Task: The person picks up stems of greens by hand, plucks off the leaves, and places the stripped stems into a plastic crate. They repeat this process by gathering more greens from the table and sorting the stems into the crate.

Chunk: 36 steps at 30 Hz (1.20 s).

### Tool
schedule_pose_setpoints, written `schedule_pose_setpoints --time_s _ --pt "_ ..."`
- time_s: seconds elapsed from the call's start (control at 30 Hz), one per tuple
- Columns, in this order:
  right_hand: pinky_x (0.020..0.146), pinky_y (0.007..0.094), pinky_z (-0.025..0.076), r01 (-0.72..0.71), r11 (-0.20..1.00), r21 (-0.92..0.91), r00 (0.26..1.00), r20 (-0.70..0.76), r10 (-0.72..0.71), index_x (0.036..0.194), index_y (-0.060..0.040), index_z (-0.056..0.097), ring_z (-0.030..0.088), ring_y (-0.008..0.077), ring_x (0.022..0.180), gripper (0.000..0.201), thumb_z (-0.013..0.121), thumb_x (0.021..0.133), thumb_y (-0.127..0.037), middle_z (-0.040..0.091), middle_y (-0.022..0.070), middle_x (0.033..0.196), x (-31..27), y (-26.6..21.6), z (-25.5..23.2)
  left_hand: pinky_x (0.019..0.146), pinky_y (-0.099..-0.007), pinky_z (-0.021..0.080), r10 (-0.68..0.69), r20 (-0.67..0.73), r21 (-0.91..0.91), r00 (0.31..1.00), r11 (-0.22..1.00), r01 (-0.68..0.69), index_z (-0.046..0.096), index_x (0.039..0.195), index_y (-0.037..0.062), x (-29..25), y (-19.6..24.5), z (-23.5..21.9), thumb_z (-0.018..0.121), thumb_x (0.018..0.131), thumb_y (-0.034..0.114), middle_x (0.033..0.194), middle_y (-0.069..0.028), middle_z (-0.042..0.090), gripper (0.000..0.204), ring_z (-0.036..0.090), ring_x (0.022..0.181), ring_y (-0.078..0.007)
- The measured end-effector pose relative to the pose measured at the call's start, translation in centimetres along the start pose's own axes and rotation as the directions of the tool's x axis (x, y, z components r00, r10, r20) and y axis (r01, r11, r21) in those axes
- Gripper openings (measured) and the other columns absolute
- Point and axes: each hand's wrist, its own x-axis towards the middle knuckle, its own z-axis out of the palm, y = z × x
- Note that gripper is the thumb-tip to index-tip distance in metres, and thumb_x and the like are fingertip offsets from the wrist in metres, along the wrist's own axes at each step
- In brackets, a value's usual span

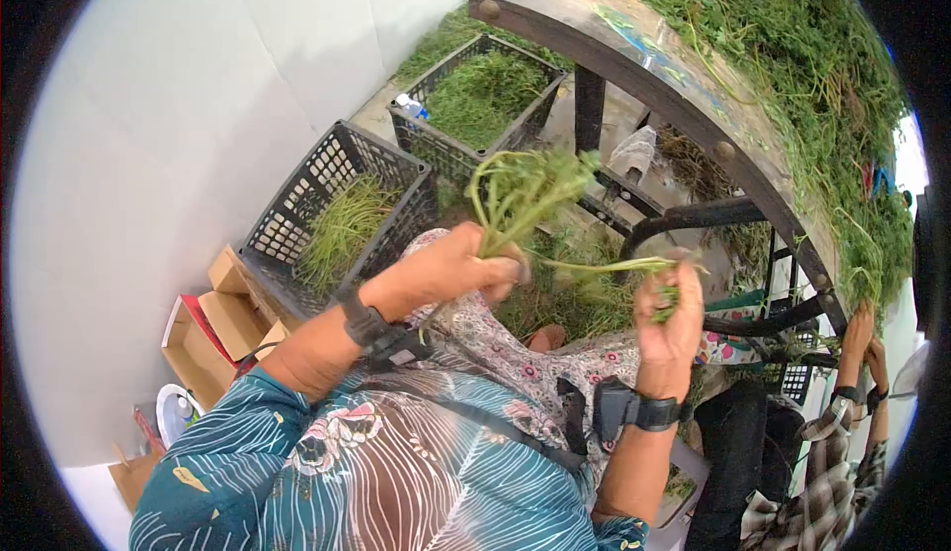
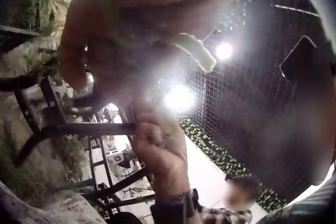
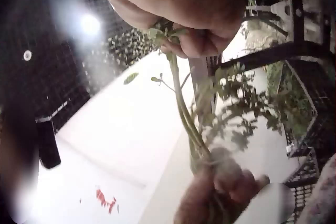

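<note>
My left hand (image 1: 461,264) grips a bunch of leafy green stems (image 1: 535,189), the leaves spreading above the fist. My right hand (image 1: 676,321) stands apart to the right, fingers curled round a thin stem (image 1: 594,267) that stretches across from the left hand. Small leaves show in the right palm. Seen from the left wrist, a pale, thick stem end (image 2: 197,51) pokes out below the left fingers, with the right hand (image 2: 163,153) beyond. In the right wrist view the stems (image 3: 184,111) run between both hands, leaves hanging beside them.
A black crate (image 1: 287,189) with thin green stems stands at left; behind it another crate (image 1: 408,135) holds greens and a bottle (image 1: 410,105). A raised table (image 1: 565,1) heaped with greens (image 1: 783,46) curves along the right. Cardboard boxes (image 1: 233,328) lie lower left. Another person's hands (image 1: 860,338) work at far right.
</note>
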Motion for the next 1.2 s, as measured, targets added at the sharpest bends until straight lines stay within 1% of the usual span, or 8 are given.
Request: schedule_pose_setpoints --time_s 0.23,0.4,0.63,0.8,1.0,1.1,1.13,1.2 --pt "0.044 0.0205 0.030 -0.069 0.990 0.119 0.996 0.068 0.061 0.088 -0.0104 0.051 0.039 0.0071 0.053 0.011 0.058 0.086 -0.019 0.047 -0.0016 0.068 -0.2 -1.2 -1.3 0.052 -0.0210 0.040 0.096 -0.209 -0.109 0.973 0.987 -0.121 0.061 0.097 -0.0005 0.5 -1.3 -1.1 0.054 0.083 0.018 0.064 -0.0001 0.055 0.024 0.047 0.055 -0.0060" --pt "0.045 0.0195 0.034 -0.165 0.983 0.086 0.977 0.153 0.150 0.086 -0.0120 0.054 0.043 0.0068 0.054 0.010 0.060 0.084 -0.018 0.050 -0.0016 0.069 -0.4 0.5 0.5 0.044 -0.0180 0.028 0.089 -0.033 -0.238 0.996 0.967 -0.094 0.056 0.109 0.0003 0.3 0.6 0.4 0.053 0.085 0.020 0.060 0.0056 0.044 0.031 0.036 0.049 -0.0020" --pt "0.048 0.0181 0.038 -0.215 0.975 0.055 0.959 0.199 0.200 0.094 -0.0113 0.055 0.047 0.0056 0.060 0.014 0.061 0.084 -0.020 0.052 -0.0023 0.071 -1.1 2.3 3.1 0.046 -0.0180 0.028 0.085 0.035 -0.285 0.996 0.956 -0.072 0.059 0.107 0.0045 1.3 0.7 3.3 0.056 0.084 0.020 0.063 0.0082 0.045 0.028 0.036 0.053 -0.0008" --pt "0.045 0.0179 0.033 -0.203 0.979 -0.025 0.970 0.131 0.204 0.098 -0.0110 0.052 0.040 0.0061 0.053 0.017 0.058 0.086 -0.021 0.048 -0.0025 0.071 -0.9 3.1 2.9 0.049 -0.0185 0.031 0.041 -0.112 -0.112 0.993 0.992 -0.054 0.063 0.098 0.0057 1.2 0.0 2.0 0.058 0.082 0.019 0.066 0.0083 0.048 0.021 0.038 0.055 -0.0016" --pt "0.044 0.0197 0.034 -0.225 0.972 -0.061 0.964 0.130 0.232 0.096 -0.0093 0.052 0.043 0.0060 0.053 0.016 0.057 0.085 -0.020 0.049 -0.0022 0.068 -0.3 3.3 0.5 0.048 -0.0205 0.032 0.133 -0.419 0.248 0.898 0.968 -0.028 0.060 0.086 0.0055 -1.8 -0.5 -6.6 0.054 0.082 0.019 0.064 0.0072 0.046 0.015 0.039 0.055 -0.0033" --pt "0.045 0.0205 0.035 -0.221 0.972 -0.086 0.962 0.144 0.231 0.096 -0.0085 0.053 0.044 0.0062 0.053 0.016 0.056 0.086 -0.020 0.049 -0.0023 0.066 -0.4 3.6 0.3 0.046 -0.0219 0.030 0.088 -0.634 0.275 0.768 0.954 0.117 0.054 0.074 0.0079 -3.8 -1.6 -11.4 0.055 0.081 0.022 0.059 0.0062 0.043 0.016 0.036 0.051 -0.0041" --pt "0.045 0.0205 0.035 -0.227 0.969 -0.093 0.962 0.134 0.238 0.096 -0.0084 0.053 0.043 0.0063 0.053 0.016 0.056 0.086 -0.020 0.049 -0.0022 0.066 -0.3 3.7 0.1 0.050 -0.0237 0.037 0.034 -0.678 0.296 0.734 0.927 0.231 0.061 0.088 0.0034 -4.3 -2.0 -13.4 0.057 0.079 0.020 0.061 0.0037 0.051 0.019 0.045 0.054 -0.0061" --pt "0.044 0.0205 0.034 -0.245 0.963 -0.110 0.951 0.165 0.261 0.095 -0.0079 0.054 0.044 0.0065 0.054 0.015 0.055 0.087 -0.021 0.050 -0.0019 0.067 -0.1 3.8 -0.2 0.049 -0.0255 0.037 0.068 -0.766 0.299 0.639 0.918 0.261 0.059 0.082 0.0032 -4.7 -4.6 -17.9 0.057 0.080 0.020 0.059 0.0007 0.053 0.017 0.046 0.053 -0.0073"
